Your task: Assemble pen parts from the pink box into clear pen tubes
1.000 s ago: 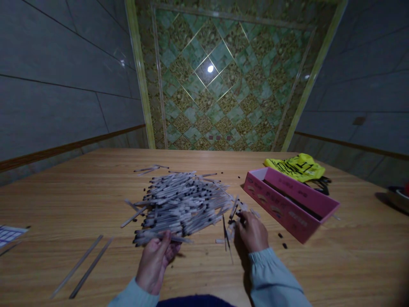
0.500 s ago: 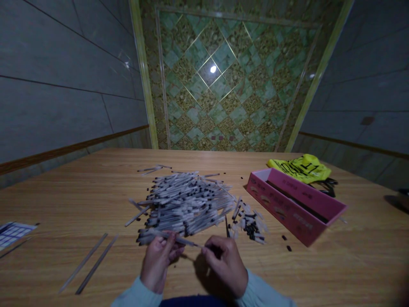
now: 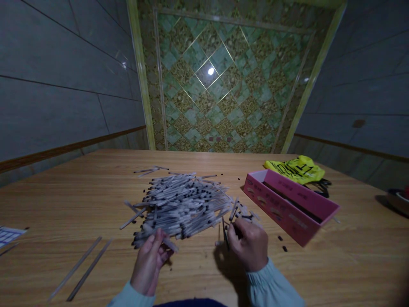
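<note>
A wide heap of thin grey-white tubes with dark ends [image 3: 188, 200] lies on the wooden table. At its near left edge, my left hand [image 3: 151, 260] pinches a translucent tube [image 3: 170, 244] between thumb and fingers. My right hand [image 3: 249, 243] is over a small pile of clear and black caps [image 3: 244, 211], to the right of the heap. Its fingers are curled together and point down; whatever they grip is too small or hidden to name. A dark thin stick [image 3: 225, 232] lies just left of that hand.
An open pink box [image 3: 287, 207] stands on the right, with a yellow bag [image 3: 297, 169] behind it. Two long thin strips [image 3: 89, 270] lie at the near left, beside a gridded sheet [image 3: 9, 235]. A bowl [image 3: 399, 200] is at the right edge.
My right hand has moved right and forward, from the tip of the held tube to the pile of caps. My left hand has stayed near the heap with a tube. The view has shifted slightly.
</note>
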`<state>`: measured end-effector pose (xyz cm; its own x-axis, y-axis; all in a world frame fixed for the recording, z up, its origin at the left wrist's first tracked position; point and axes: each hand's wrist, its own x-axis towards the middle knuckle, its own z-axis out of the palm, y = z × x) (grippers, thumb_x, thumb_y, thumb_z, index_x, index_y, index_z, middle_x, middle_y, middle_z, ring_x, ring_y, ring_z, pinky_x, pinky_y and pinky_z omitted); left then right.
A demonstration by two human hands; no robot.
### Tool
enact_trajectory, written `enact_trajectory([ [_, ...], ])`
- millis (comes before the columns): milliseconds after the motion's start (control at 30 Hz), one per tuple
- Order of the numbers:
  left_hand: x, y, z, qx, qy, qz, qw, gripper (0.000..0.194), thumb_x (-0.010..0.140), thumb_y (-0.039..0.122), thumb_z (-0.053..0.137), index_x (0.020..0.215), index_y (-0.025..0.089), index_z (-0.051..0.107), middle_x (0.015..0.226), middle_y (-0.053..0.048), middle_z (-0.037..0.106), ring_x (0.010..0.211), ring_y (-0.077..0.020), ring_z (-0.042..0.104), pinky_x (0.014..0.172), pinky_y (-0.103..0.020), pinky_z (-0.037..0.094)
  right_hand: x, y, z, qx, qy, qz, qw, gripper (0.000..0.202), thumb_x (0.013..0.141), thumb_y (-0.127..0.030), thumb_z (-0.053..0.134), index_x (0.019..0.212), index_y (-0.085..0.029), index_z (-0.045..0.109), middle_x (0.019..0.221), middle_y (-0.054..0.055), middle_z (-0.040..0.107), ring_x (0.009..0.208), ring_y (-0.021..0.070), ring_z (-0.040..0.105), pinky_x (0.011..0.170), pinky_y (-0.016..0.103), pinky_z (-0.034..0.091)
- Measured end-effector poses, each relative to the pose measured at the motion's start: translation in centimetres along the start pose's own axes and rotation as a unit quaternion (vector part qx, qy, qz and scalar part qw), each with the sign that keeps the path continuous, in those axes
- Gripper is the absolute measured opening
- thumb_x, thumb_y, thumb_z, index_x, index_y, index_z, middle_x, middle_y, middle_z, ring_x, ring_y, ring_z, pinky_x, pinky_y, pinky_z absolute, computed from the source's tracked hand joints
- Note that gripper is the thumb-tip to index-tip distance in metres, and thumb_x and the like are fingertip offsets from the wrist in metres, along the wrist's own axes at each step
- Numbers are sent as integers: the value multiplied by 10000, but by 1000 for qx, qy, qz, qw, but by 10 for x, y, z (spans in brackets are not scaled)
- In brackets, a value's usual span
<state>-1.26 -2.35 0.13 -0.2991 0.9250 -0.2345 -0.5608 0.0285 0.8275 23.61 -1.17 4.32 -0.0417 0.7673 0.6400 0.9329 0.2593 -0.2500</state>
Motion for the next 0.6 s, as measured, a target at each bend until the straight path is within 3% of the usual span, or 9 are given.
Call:
enact_trajectory([
  [200,-5,4,5,43,-1,-8,999,366,595,422,751,789,157,589,652,29,617,558,-85,568,474,-164,458,-6,-18,0,-112,-214,-7,970,183,731,-268,517,668,-183,665,683,105,691,625,205,621,530,274,298],
  [300,-7,4,7,57,-5,-17,998,371,588,433,750,781,159,589,633,35,601,537,-84,553,463,-172,449,-12,-15,6,-138,-285,-31,948,173,694,-223,538,670,-150,693,721,154,699,665,242,641,552,286,346],
  [433,-11,4,12,65,-6,-16,998,373,582,441,747,753,156,578,600,43,571,502,-74,524,430,-161,415,-14,-4,14,-138,-297,-16,945,184,722,-205,527,701,-143,699,758,160,702,722,264,654,583,295,381],
  [600,-14,6,15,70,-4,-24,997,391,560,444,758,747,153,575,581,46,562,474,-72,514,416,-164,403,-6,4,17,-104,-260,36,959,168,749,-306,587,812,-173,668,797,111,702,776,241,650,611,270,381],
])
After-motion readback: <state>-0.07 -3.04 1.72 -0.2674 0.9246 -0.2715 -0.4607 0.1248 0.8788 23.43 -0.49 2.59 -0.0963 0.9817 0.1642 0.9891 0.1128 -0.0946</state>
